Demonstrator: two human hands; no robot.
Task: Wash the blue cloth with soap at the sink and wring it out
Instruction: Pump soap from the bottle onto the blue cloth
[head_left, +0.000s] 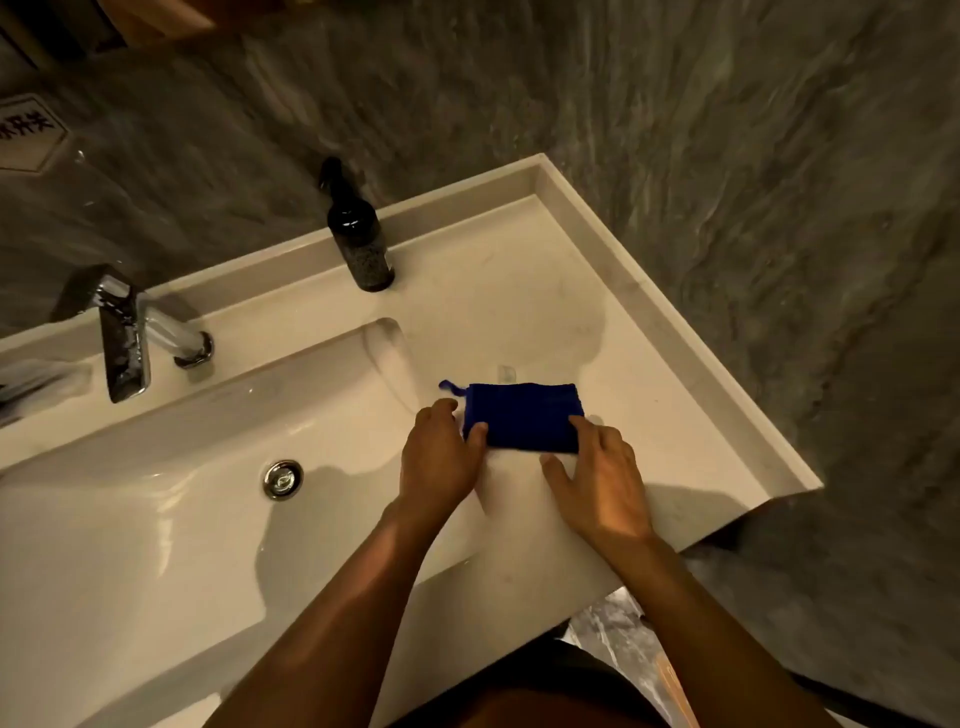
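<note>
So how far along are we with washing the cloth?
Hard to call. The blue cloth lies folded flat on the counter right of the basin, both hands on it: left hand, right hand. No suds or water show at the tap; the dark bottle stands untouched. Either nothing is started, or everything is finished.

The scene is dim and warm-toned, lit from above and somewhat behind the person, so both forearms and hands throw soft dark shadows across the pale sink (156, 519). Bright glare sits on the chrome tap (124, 332) and on the drain ring (282, 479). The wide lens bends the counter (675, 338) edges, and the grey wall (675, 130) smears toward the corners. The dark bottle (358, 234) looks slightly soft.
</note>
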